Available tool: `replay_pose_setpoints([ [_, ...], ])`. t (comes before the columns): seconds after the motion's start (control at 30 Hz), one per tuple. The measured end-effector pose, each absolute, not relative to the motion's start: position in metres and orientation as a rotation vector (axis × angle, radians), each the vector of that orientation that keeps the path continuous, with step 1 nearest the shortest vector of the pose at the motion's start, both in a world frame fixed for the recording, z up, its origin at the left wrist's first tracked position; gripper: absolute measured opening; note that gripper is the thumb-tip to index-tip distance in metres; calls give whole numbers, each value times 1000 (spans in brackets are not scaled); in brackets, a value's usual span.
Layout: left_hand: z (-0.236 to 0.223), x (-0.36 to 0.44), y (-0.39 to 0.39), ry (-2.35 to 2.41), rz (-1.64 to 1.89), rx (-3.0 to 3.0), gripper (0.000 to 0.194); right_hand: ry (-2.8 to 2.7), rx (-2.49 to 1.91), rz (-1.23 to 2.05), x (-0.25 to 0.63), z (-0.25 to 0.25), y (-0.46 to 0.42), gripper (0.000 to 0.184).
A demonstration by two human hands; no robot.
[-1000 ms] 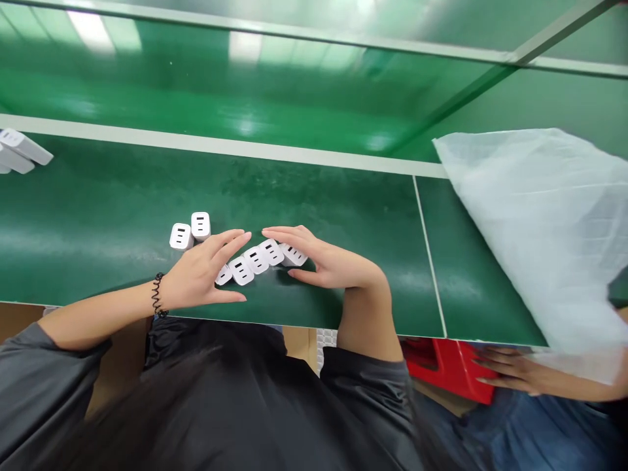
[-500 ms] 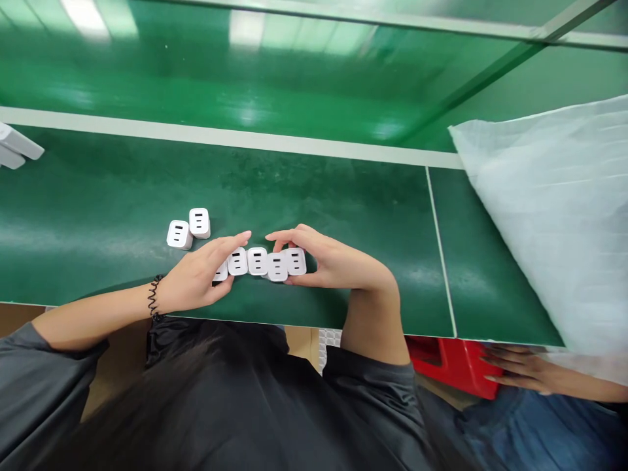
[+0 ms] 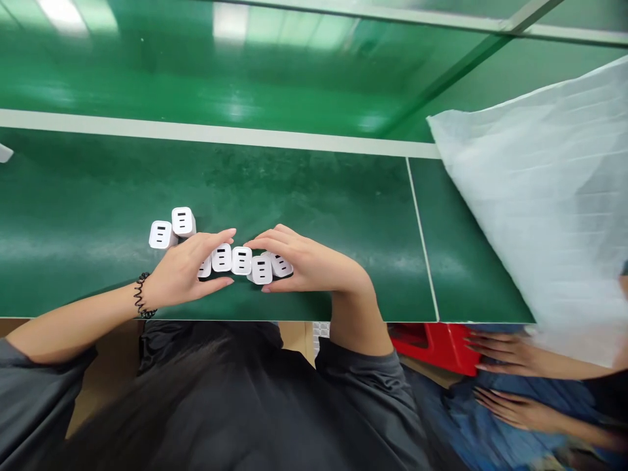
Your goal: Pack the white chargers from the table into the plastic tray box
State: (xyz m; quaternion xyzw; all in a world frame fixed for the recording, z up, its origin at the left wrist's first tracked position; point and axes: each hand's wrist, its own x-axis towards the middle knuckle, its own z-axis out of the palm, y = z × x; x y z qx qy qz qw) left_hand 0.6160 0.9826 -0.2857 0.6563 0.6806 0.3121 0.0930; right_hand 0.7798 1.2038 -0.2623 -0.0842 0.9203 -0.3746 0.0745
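Several white wall chargers stand in an uneven row on the green table, ports facing up; the middle charger shows one wide and two small slots. My left hand curves around the row's left end, thumb and fingers apart, partly covering the leftmost charger. My right hand is wrapped round the right end, thumb on the near side and fingers on the far side. Inside its grasp, the end charger is tilted, beside a charger set slightly nearer me. Two other chargers stand behind my left hand.
The green table has a pale strip along its back. White sheeting covers the right side. Below the table's right part are a red stool and another person's hands. A white object shows at the left edge.
The view has shifted, moving everything leftward in the picture. The charger in my right hand has become tilted. My left thumb has spread further from the fingers. The other person's second hand now shows.
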Motion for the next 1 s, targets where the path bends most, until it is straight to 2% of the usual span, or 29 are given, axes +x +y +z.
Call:
replay_pose_setpoints([
  [0.3,-287,616,984,2022,944,1950,66,2819,-190,-1108,779,-262,1201,40],
  [0.57,-286,613,985,1996,942,1956,68,2768,-233,-1130,784,-261,1208,61],
  [0.8,-286,613,985,1979,958,1975,68,2807,-256,-1108,785,-262,1210,55],
  [1.0,-286,613,986,1986,936,1998,68,2841,-291,-1066,784,-265,1205,59],
])
